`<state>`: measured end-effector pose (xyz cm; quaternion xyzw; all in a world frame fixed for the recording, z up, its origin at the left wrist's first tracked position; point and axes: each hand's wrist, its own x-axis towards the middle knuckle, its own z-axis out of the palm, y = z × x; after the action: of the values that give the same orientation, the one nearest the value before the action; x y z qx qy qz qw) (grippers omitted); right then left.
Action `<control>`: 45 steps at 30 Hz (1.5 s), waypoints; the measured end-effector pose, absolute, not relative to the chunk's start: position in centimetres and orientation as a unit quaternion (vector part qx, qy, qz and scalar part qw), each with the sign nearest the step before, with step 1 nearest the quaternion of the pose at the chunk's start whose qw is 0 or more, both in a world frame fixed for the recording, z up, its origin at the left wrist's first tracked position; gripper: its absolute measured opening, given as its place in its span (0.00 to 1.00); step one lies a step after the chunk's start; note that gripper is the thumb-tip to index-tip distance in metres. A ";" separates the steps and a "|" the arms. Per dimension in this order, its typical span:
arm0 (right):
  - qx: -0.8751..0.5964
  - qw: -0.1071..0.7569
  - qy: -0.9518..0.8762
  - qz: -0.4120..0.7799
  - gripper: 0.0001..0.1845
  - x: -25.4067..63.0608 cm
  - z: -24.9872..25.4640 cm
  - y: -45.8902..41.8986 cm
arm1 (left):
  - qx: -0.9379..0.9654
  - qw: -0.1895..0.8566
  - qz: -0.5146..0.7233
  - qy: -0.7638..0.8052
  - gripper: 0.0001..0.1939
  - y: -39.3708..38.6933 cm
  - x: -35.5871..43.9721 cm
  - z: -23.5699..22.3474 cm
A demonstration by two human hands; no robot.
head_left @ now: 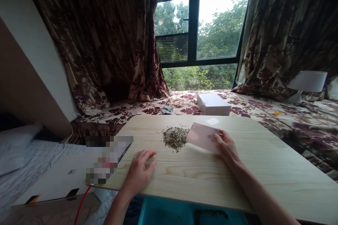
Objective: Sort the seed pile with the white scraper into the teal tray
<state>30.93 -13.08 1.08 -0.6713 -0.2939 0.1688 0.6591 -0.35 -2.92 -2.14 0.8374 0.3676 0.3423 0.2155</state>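
A small heap of greenish-brown seeds or grains (174, 137) lies on a light wooden board (264, 168). My right hand (226, 147) grips a flat pinkish-white card (202, 136) by its right edge, and the card's left edge touches the heap. My left hand (139, 171) rests flat on the board to the lower left of the heap, fingers stretched out and holding nothing.
A white box (213, 104) sits on the floral-covered ledge beyond the board, under a window with dark patterned curtains. A white lamp (306, 82) lies at the far right. White flat boxes (58, 182) and a red cable (81, 202) lie left; a teal container (169, 212) sits below.
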 end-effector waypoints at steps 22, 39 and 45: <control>-0.656 0.667 -0.309 0.174 0.17 30.5 1.1 -12.9 | 0.834 0.216 0.352 0.365 0.13 -2.9 -0.4 -2.1; -0.672 0.646 -0.323 0.164 0.20 30.5 0.6 -12.7 | 0.832 0.223 0.349 0.369 0.14 -2.9 -0.4 -2.1; -0.669 0.646 -0.325 0.171 0.20 30.3 0.8 -12.8 | 0.833 0.224 0.344 0.370 0.14 -3.1 -0.4 -1.9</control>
<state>30.27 -12.75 0.79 -0.6690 -0.3255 0.1710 0.6460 -0.40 -3.09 -1.91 0.8335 0.3696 0.3443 0.2238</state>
